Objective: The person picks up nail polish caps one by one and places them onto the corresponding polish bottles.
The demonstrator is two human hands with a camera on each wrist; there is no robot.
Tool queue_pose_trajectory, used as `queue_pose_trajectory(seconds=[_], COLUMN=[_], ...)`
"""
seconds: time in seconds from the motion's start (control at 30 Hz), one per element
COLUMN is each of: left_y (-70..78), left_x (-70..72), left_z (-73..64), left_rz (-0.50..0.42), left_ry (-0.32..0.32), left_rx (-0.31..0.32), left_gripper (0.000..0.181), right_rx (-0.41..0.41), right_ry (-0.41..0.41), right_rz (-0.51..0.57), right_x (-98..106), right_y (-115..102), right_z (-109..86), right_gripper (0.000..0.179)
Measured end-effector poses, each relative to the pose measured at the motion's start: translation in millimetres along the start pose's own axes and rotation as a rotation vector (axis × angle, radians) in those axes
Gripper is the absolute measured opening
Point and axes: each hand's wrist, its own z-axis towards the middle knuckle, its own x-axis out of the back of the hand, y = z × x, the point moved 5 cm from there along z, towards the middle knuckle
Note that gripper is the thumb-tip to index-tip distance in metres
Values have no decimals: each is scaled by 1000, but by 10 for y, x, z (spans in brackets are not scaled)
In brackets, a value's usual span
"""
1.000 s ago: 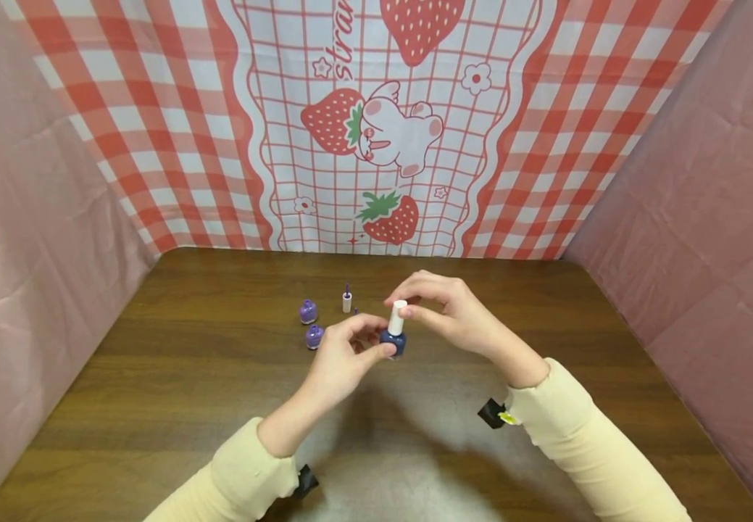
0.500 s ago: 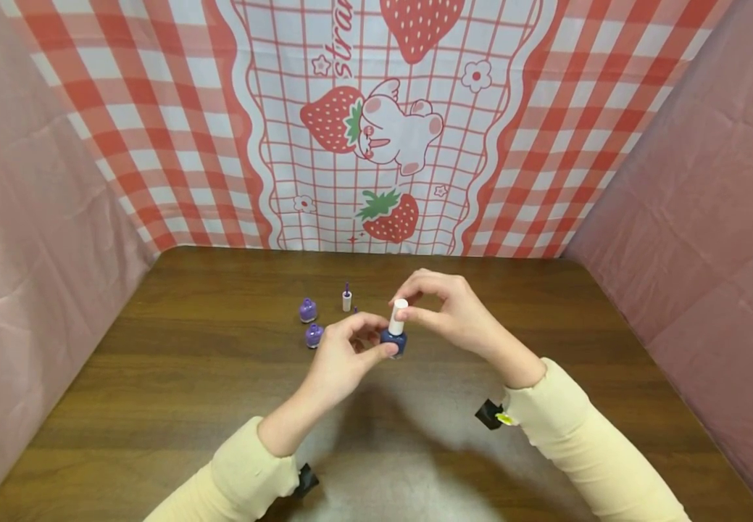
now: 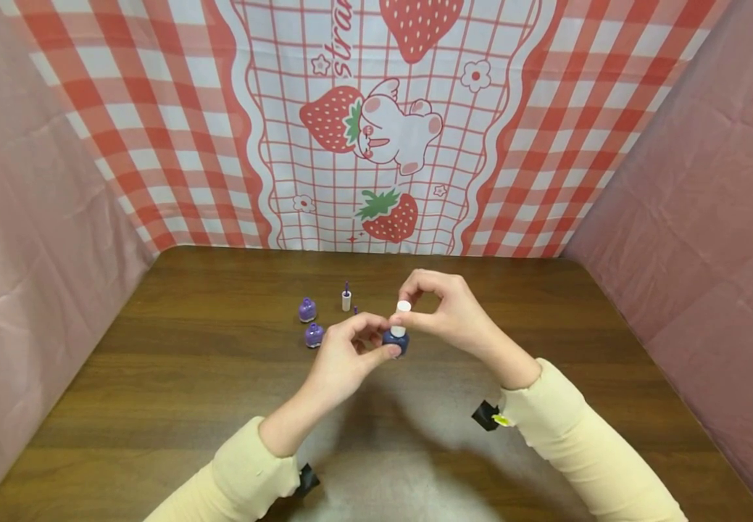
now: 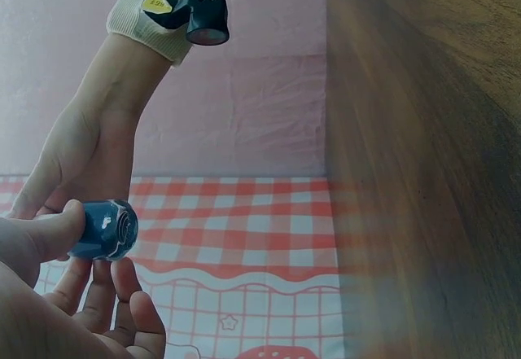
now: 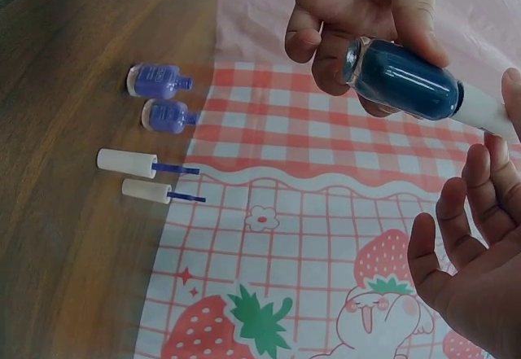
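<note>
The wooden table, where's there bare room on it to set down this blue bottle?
The wooden table has bare patches between the right hand and the right-side pink curtain, between the purple bottles and the left-side pink curtain, and, nearer you, between the cream sleeves. It's crowded beyond the left hand, where those bottles stand beside two white brush caps.

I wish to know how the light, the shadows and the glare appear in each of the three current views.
Head: a soft shadow darkens part of the brown wood-grain table, with pale glare near the bottom edge; left wrist: dimmer and cooler, so the small, glossy, dark blue nail-polish bottle looks teal; right wrist: also muted, with a bright reflection on that bottle.
</note>
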Motion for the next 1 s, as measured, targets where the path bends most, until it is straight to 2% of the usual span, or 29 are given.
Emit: queue_pose_trajectory(seconds=[0.2,0.27,0.37,0.53,1.0], left_y=[-18,-22,-18,-23,-3], left_x=[11,21,35,47,58], left_z=[2,2,-3,-6,-16], left_rz=[7,9,12,27,42], left_ry=[-1,-1,1,4,-5], left_rx=[2,3,4,6,22], left_gripper=[21,21,21,22,23], right_rx=[-24,-24,10,79,116], right_ry=[-40,-76,-135,-214,-227], right_rz=[25,49,98,151,103], right_x=[-9,-6,6,4,2], right_y=[9,8,-27,-69,-34], right_z=[-12,-17,-15,-10,-13], right_gripper=[13,17,25,26,19])
